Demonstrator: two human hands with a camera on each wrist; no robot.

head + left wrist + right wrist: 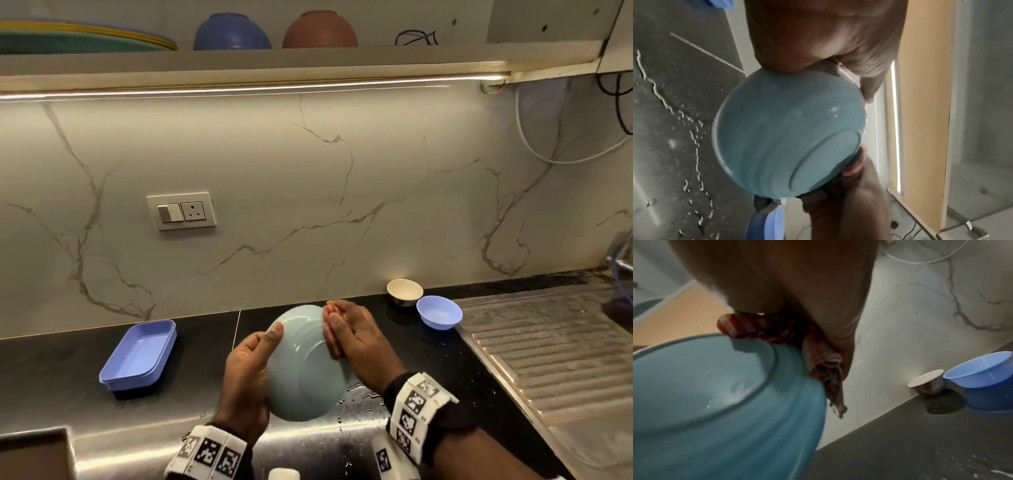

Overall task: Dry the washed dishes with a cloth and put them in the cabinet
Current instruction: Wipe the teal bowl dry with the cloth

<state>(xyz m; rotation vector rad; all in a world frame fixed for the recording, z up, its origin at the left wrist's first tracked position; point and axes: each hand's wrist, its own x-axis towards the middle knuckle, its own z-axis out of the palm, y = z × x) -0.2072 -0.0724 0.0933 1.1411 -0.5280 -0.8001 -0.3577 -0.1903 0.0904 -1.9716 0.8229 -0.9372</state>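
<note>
Grip, left hand: left hand (247, 371) holds the pale teal bowl (306, 368) by its rim, thumb laid over the outer wall near the top edge, the other fingers hidden behind or inside the bowl.
Grip, right hand: right hand (359, 344) has its fingers curled round a bunched red-and-white striped cloth (819, 356) and presses it against the bowl's outer wall, beside the foot ring.
Bowl: held above the counter with its underside turned toward the head camera; the round foot ring shows plainly, and the glaze has a wet sheen in the wrist views.
Cloth: wadded between the right palm and the bowl, one loose end hanging down past the bowl's side.
Counter: black countertop (51, 377) below the hands, with water drops and a thin trail of water on it.
Other dishes: small lavender-blue bowl (439, 312) and a small cream cup (405, 291) with a patterned outside stand just beside each other against the marble backsplash, right of the hands; a lavender-blue rectangular tray (138, 354) lies on the counter to the left.
Sink side: ribbed steel drainboard (548, 342) at the right.
Cabinet: open shelf (239, 58) overhead bears a blue bowl (232, 32) and a brown bowl (320, 30), both upside down, and stacked plates (85, 39) at the left.
</note>
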